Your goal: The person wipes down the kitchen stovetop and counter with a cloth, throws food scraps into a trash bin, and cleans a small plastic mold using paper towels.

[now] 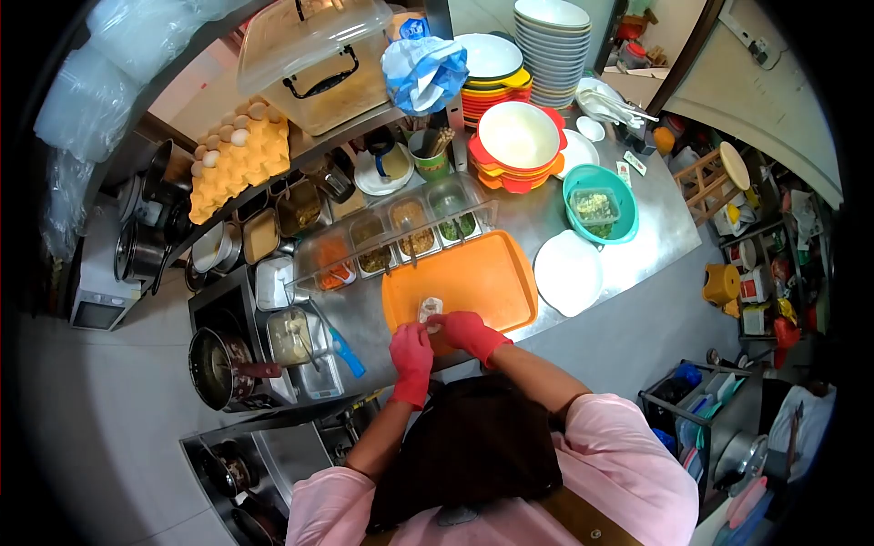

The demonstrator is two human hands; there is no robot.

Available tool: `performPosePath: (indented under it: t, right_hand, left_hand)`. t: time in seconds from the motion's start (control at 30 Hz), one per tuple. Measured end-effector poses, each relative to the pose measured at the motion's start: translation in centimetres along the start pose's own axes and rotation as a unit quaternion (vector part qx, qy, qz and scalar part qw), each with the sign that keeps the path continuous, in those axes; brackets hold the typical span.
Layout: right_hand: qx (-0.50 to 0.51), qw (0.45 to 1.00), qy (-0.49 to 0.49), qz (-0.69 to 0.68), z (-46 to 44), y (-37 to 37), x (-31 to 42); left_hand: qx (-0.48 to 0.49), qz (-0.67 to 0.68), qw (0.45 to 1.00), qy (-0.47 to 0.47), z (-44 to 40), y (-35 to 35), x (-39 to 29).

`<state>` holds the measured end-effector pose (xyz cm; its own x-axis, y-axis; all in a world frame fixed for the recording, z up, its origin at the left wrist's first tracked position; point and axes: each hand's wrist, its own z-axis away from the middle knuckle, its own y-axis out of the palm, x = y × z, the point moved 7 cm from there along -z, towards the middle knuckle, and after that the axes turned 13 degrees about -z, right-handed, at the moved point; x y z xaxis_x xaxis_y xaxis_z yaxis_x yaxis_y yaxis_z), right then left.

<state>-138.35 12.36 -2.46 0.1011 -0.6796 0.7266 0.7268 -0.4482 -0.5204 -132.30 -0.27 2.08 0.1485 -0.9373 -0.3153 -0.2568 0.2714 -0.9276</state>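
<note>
Both my hands wear pinkish-red gloves and meet over the near edge of an orange tray [496,273]. Between them is a small whitish, see-through packet [431,309]; its exact kind and contents are too small to make out. The fingers of my left hand [411,353] are closed at its near left side. My right hand [469,335] pinches at its near right side. Beyond the tray stands a topping rack [401,241] with several steel pans, holding shredded orange food, brown bits and chopped greens.
To the right are a white plate [569,273], a turquoise bowl [628,205] and stacked casserole dishes [519,136]. A blue-handled utensil [348,353] lies left, near a pot [214,369]. Eggs in a carton [246,168] and a lidded bin [319,68] sit on the shelf above.
</note>
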Motion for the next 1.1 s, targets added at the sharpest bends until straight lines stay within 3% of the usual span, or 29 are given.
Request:
performPosePath:
  t: [0.27, 0.5, 0.6, 0.83, 1.0, 1.1]
  right_hand:
    - [0.015, 0.999, 0.023, -0.025, 0.1, -0.5, -0.3]
    - [0.028, 0.999, -0.044, -0.004, -0.2, 0.0, -1.3]
    - [0.051, 0.998, -0.025, -0.024, 0.0, -0.6, -0.9]
    - [0.008, 0.996, -0.059, -0.07, -0.4, -1.0, 0.2]
    - [0.042, 0.997, -0.047, -0.052, -1.2, 0.2, -0.8]
    - [0.057, 0.997, -0.04, -0.036, -0.7, -0.5, -0.7]
  left_hand:
    - [0.064, -0.073, 0.99, -0.101, -1.3, 2.8, 1.0]
    - [0.075, -0.086, 0.988, -0.104, -1.6, 3.0, 0.7]
    - [0.049, -0.04, 0.994, -0.093, -1.6, 1.8, 0.6]
    - [0.028, -0.013, 0.997, -0.073, -1.3, -1.9, -1.9]
    - [0.093, -0.037, 0.988, -0.118, -0.9, 1.5, -2.5]
    - [0.07, -0.037, 0.99, -0.118, -1.2, 2.2, -2.4]
